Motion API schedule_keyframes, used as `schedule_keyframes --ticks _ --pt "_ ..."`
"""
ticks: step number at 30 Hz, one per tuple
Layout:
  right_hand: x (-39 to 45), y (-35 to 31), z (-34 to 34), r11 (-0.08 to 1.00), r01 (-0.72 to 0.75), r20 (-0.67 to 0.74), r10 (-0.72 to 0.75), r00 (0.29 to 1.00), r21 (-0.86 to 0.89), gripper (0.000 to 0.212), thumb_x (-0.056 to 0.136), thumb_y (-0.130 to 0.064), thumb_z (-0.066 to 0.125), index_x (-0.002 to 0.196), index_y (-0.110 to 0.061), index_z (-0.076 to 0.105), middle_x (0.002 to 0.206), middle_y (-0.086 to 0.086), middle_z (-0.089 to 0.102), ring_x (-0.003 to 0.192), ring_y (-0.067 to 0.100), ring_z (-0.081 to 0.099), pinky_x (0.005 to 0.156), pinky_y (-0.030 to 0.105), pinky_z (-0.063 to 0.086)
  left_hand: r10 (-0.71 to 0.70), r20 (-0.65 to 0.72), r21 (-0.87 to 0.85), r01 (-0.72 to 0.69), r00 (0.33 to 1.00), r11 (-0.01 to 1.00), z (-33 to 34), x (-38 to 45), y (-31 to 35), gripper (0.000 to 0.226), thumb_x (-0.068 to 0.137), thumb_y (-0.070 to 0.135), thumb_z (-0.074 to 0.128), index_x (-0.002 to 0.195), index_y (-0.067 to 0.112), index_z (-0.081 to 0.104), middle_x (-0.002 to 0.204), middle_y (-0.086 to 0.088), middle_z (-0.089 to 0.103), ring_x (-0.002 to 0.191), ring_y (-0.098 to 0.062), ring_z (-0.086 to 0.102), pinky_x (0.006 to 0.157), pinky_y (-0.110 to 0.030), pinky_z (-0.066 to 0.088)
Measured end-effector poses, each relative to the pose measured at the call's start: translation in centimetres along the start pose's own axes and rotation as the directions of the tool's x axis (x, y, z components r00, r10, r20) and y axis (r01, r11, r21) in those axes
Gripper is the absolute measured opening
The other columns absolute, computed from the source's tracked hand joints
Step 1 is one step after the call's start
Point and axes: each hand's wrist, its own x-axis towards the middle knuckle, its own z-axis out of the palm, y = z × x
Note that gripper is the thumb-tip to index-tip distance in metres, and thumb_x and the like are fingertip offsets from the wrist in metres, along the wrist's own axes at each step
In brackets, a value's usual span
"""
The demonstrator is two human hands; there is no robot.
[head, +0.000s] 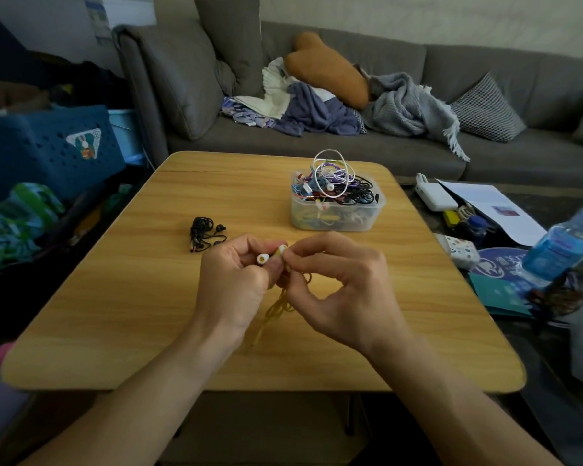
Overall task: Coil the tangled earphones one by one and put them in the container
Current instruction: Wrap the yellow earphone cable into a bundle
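Both hands meet above the middle of the wooden table (148,297). My left hand (236,280) pinches the white and yellow earbuds of a yellow earphone (276,307), whose thin cord hangs down in loops between the hands. My right hand (340,284) pinches the same cord just right of the buds. A tangled black earphone (204,235) lies on the table to the left of my hands. Behind them stands a clear plastic container (337,210), piled with several coiled earphones in white, purple, black and blue.
A grey sofa (350,139) with blankets and cushions runs behind the table. At the right, a dark side table holds a white charger (435,196), papers and a water bottle (566,243). A blue crate (48,149) and clothes sit at the left.
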Motion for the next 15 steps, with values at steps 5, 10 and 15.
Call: schedule_keyframes --ticks 5,10,15 --pt "-0.2 0.1 0.0 0.999 0.046 0.049 -0.045 0.998 -0.028 0.013 0.079 -0.005 0.073 0.09 -0.008 0.079 0.092 0.005 0.07 0.08 0.016 0.068 0.068 0.032 0.055 0.004 0.011 0.046 -0.005 1.0 0.999 -0.4 -0.1 0.0 0.014 0.083 -0.012 0.064 0.084 0.001 0.069 0.065 -0.003 0.071 0.059 -0.011 0.066 0.056 -0.019 0.054" --pt "-0.3 -0.1 -0.2 0.928 -0.306 0.104 0.29 0.951 0.214 0.012 0.084 -0.006 0.074 0.094 -0.012 0.078 0.086 -0.004 0.076 0.079 0.008 0.072 0.072 0.025 0.057 0.189 0.104 0.364 -0.214 0.976 0.906 -1.1 0.5 -0.3 0.009 0.082 -0.007 0.069 0.085 0.002 0.069 0.081 0.001 0.073 0.073 -0.009 0.071 0.065 -0.022 0.057" --pt "-0.4 1.4 -0.1 0.747 -0.54 0.236 0.486 0.842 0.388 0.023 0.083 -0.013 0.076 0.106 -0.013 0.071 0.08 0.003 0.075 0.071 0.015 0.071 0.07 0.032 0.058 0.3 0.243 0.579 -0.386 0.922 0.718 -1.1 0.3 -0.4 0.028 0.081 -0.003 0.071 0.1 0.018 0.068 0.085 0.008 0.071 0.08 0.001 0.067 0.069 -0.017 0.055"
